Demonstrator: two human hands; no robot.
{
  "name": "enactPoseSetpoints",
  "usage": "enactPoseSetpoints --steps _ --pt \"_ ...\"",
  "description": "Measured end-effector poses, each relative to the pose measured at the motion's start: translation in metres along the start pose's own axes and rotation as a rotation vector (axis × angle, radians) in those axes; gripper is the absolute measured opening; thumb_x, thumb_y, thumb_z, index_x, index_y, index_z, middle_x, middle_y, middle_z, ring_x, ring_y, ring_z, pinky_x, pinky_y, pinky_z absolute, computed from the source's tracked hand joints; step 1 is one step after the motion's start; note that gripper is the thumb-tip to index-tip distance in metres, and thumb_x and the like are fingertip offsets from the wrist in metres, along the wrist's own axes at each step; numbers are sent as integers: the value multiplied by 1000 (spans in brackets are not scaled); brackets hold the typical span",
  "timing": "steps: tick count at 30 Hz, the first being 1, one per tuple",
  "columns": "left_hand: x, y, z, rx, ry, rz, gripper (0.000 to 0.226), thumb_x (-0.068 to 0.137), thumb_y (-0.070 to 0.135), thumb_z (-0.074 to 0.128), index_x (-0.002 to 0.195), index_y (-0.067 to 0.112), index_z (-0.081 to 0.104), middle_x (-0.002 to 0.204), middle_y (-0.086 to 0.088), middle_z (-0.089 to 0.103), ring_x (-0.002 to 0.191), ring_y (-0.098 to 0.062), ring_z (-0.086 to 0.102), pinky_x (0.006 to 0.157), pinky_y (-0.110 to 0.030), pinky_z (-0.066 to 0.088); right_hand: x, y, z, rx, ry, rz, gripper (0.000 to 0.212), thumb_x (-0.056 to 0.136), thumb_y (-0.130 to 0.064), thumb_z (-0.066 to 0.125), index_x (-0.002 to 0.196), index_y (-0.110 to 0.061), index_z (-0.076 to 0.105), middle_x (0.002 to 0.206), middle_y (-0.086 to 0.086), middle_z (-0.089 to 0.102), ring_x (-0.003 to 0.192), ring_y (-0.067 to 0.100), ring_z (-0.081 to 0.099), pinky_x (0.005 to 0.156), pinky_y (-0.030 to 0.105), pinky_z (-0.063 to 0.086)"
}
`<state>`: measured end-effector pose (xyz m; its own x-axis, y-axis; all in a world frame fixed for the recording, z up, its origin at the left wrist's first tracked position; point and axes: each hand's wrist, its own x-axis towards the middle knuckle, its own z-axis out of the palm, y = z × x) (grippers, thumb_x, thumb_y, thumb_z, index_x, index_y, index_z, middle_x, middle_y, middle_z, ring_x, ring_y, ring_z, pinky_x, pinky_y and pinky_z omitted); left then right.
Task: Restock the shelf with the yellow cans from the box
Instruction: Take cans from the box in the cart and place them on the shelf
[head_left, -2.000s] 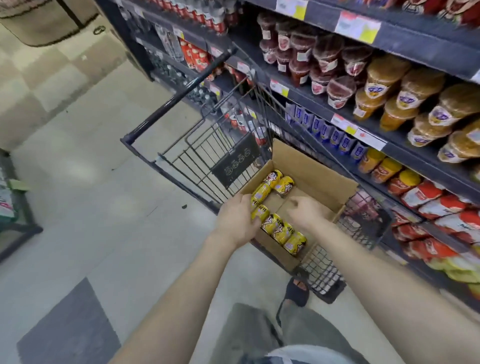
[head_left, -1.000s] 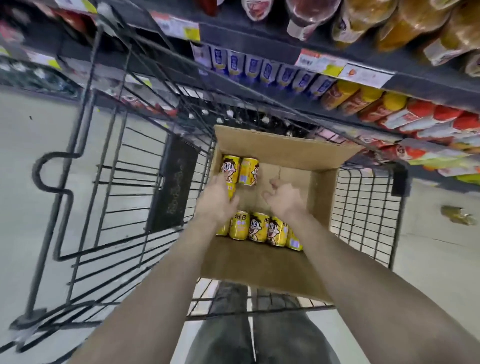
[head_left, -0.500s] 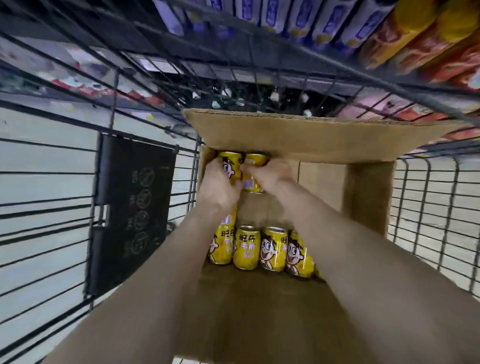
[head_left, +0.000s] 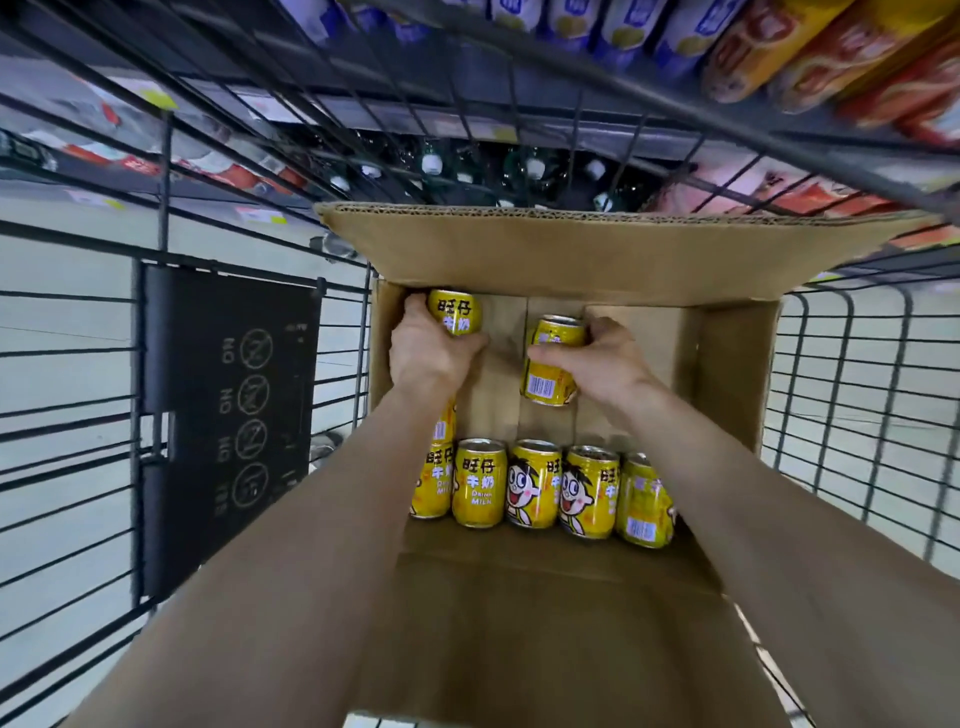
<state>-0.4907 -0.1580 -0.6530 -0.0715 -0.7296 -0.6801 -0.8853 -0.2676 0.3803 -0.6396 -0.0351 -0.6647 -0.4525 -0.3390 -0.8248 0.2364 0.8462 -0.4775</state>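
Observation:
An open cardboard box (head_left: 737, 364) sits in a black wire shopping cart (head_left: 852, 395). My left hand (head_left: 428, 353) is closed around a yellow can (head_left: 456, 312) at the box's far left corner. My right hand (head_left: 602, 364) grips a second yellow can (head_left: 550, 364), tilted and raised off the box floor near the middle. A row of several more yellow cans (head_left: 535, 488) with a cartoon face stands along the near side of the box; one further can is partly hidden under my left forearm.
The shelf (head_left: 623, 104) rises just beyond the cart, with blue cans (head_left: 623, 26) and orange-red packs (head_left: 831, 57) on the upper level and dark bottles (head_left: 519, 171) lower down. A black warning plate (head_left: 228, 415) hangs on the cart's left wall. The box's far flap (head_left: 571, 249) stands open.
The camera has moved closer over the box. Both hands have closed on the two far cans, and the right hand has pulled its can rightward and up, apart from the left one.

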Motion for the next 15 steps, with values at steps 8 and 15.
enactPoseSetpoints --steps 8,15 --pt "-73 7 -33 -200 -25 175 82 72 41 91 141 27 48 106 21 65 96 0 64 89 -16 51 -60 -21 -37 -2 -105 -80 47 68 -32 91 108 -20 70 94 -6 75 80 4 71 69 19 56" --pt "-149 34 -86 -303 -75 348 80 69 33 95 136 22 52 116 11 70 106 -4 68 96 -33 57 -140 -71 -92 91 -173 -228 46 70 -15 90 111 -10 68 98 0 75 84 8 73 72 22 58"
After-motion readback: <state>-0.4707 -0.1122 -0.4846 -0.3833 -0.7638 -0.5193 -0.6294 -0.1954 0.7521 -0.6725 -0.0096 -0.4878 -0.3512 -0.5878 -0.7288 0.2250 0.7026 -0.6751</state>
